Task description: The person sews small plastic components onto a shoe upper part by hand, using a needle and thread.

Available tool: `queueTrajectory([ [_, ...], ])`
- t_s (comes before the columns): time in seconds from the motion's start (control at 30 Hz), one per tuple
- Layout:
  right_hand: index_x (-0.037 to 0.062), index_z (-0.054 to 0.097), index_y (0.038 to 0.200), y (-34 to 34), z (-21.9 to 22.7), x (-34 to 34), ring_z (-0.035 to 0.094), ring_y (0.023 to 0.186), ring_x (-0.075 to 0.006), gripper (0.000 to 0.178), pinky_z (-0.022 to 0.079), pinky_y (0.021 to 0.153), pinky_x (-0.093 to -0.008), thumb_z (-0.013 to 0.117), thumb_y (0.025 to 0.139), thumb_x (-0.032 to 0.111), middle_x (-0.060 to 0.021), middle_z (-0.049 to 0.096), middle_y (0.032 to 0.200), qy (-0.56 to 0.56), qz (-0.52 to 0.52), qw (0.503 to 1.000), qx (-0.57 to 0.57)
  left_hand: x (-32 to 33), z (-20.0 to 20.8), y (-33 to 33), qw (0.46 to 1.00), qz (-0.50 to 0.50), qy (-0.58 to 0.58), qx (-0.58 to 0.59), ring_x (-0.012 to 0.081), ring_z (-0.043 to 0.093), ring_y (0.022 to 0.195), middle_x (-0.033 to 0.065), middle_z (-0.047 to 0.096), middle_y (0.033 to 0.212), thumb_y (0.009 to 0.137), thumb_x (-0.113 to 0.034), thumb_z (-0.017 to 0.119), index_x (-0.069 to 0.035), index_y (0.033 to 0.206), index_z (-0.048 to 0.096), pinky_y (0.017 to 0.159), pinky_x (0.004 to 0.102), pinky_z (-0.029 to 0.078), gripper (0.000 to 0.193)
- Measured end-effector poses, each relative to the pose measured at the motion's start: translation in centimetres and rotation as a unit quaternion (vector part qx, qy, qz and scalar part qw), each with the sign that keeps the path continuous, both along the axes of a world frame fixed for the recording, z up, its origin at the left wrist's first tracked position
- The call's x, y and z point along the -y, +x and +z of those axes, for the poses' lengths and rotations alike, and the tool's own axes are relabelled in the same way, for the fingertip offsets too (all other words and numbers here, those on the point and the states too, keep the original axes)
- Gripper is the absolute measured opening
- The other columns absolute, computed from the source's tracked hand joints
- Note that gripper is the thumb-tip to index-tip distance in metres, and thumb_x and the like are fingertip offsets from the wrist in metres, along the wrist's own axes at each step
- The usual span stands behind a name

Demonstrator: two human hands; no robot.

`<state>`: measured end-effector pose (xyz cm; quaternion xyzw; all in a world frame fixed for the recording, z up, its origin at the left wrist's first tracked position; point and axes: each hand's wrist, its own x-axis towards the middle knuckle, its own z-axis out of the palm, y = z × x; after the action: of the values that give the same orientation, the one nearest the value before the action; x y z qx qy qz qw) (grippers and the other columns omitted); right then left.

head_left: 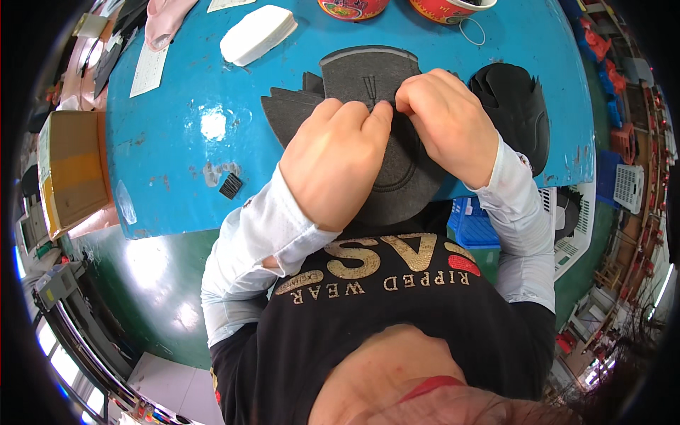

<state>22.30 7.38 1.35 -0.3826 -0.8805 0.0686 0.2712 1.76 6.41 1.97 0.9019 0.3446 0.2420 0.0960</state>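
Observation:
A black foam sole (375, 69) with a rounded end and moulded grooves lies in front of me at the near edge of the blue table (170, 170). My left hand (336, 159) is closed over its left side, thumb and fingers pinched near the middle grooves. Close beside it, my right hand (450, 124) is closed at the sole's right side, fingertips curled down. The fingertips are partly hidden, so any small part between them cannot be seen. More dark foam pieces (287, 113) fan out beneath the sole on the left.
Right of my hands lies a stack of black foam soles (510, 106). Farther off are a white pad (258, 35), red bowls (354, 8) and a clear ring (472, 32). A small black square (231, 185) lies left, near a cardboard box (74, 166). Crates (471, 223) stand below the table.

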Motion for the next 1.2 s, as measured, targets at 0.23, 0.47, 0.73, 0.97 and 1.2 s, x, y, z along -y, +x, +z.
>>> queueTrajectory([
  [0.23,0.0041,0.067,0.098,0.6,-1.1,0.9,0.060,0.085,-0.0281,0.028,0.050,0.076,-0.0360,0.066,0.071,-0.004,-0.0073,0.063,0.092,0.029,-0.037,0.998,-0.036,-0.1,0.3,0.8,0.998,0.026,-0.027,-0.049,0.0283,0.057,0.077,0.0094,0.057,0.080,0.076,-0.003,0.065,-0.002,0.111,0.066,0.070,0.0371,0.050,0.035],
  [0.47,0.0053,0.072,0.097,0.8,-1.5,1.7,0.060,0.086,-0.0262,0.033,0.051,0.074,-0.0337,0.067,0.067,-0.008,-0.0071,0.064,0.095,0.073,-0.079,0.994,-0.024,0.4,-0.1,0.7,0.998,0.052,-0.018,-0.033,0.0276,0.059,0.080,0.0092,0.060,0.084,0.077,-0.002,0.066,-0.001,0.109,0.066,0.072,0.0360,0.051,0.032],
  [0.73,0.0005,0.064,0.105,-2.7,-0.4,7.8,0.063,0.091,-0.0117,0.016,0.050,0.078,-0.0244,0.065,0.089,-0.004,-0.0073,0.066,0.101,-0.304,0.005,0.844,-0.441,4.5,-2.2,-0.8,0.856,-0.028,-0.220,0.467,0.0232,0.064,0.085,0.0104,0.065,0.094,0.071,0.005,0.081,-0.001,0.101,0.062,0.071,0.0321,0.052,0.035],
  [0.97,0.0012,0.056,0.108,-3.0,0.7,8.2,0.060,0.091,-0.0068,0.017,0.049,0.080,-0.0217,0.064,0.093,0.000,-0.0028,0.062,0.099,-0.464,0.003,0.721,-0.515,4.1,-2.5,-1.4,0.874,-0.094,-0.134,0.458,0.0243,0.065,0.082,0.0105,0.065,0.089,0.070,0.004,0.082,-0.002,0.095,0.064,0.069,0.0330,0.052,0.032],
  [1.2,0.0034,0.050,0.104,-2.8,0.7,7.9,0.059,0.093,-0.0075,0.016,0.049,0.083,-0.0226,0.062,0.094,0.001,-0.0032,0.059,0.101,-0.538,0.027,0.662,-0.521,4.1,-2.1,-2.1,0.900,-0.122,-0.111,0.404,0.0257,0.064,0.086,0.0125,0.065,0.098,0.072,0.006,0.080,0.000,0.104,0.060,0.073,0.0363,0.052,0.038],
])
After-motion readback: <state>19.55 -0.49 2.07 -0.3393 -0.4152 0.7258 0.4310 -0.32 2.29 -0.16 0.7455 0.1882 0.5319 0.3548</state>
